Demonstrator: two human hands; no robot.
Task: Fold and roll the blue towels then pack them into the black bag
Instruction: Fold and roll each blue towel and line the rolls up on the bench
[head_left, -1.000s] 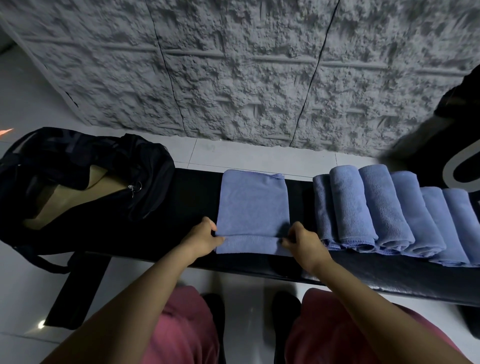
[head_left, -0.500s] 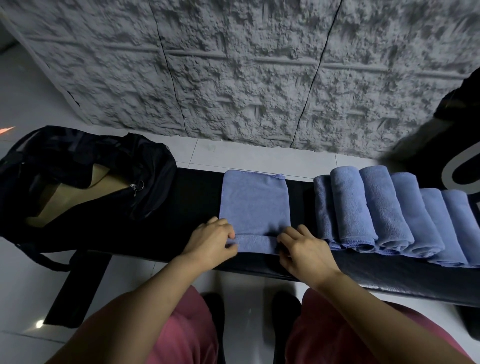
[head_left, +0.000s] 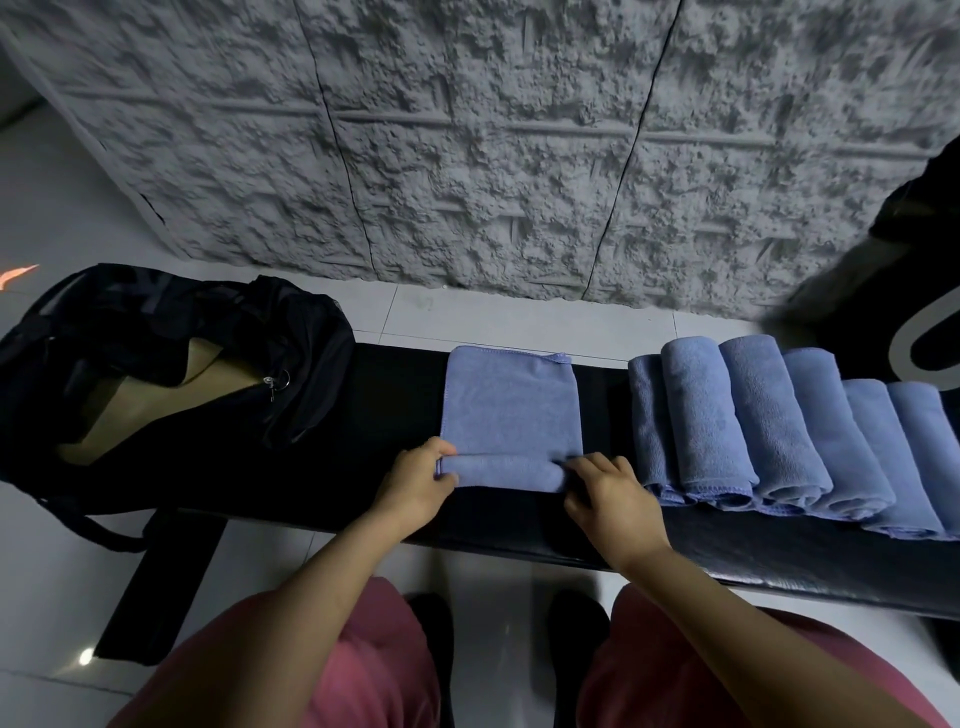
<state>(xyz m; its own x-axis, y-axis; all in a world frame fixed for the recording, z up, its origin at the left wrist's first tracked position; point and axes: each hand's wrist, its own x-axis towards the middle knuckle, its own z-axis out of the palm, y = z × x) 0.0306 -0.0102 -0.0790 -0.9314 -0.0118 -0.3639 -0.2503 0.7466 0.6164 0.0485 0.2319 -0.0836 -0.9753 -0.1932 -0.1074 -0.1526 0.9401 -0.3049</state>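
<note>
Rolling step: folded blue towel (head_left: 511, 410) mid-desk (head_left: 395, 395); left hand (head_left: 418, 480) and right hand (head_left: 610, 493) pinch the started roll's ends; next, roll away evenly, keeping it tight; black bag (head_left: 171, 364) open at left.

Seven blue towels (head_left: 511, 410), one black bag (head_left: 156, 322).

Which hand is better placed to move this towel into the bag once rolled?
Left, probably. The left hand grips the towel at the end nearer the bag, which lies open to its left. The right hand holds the far end, beside the rolled towels.
</note>
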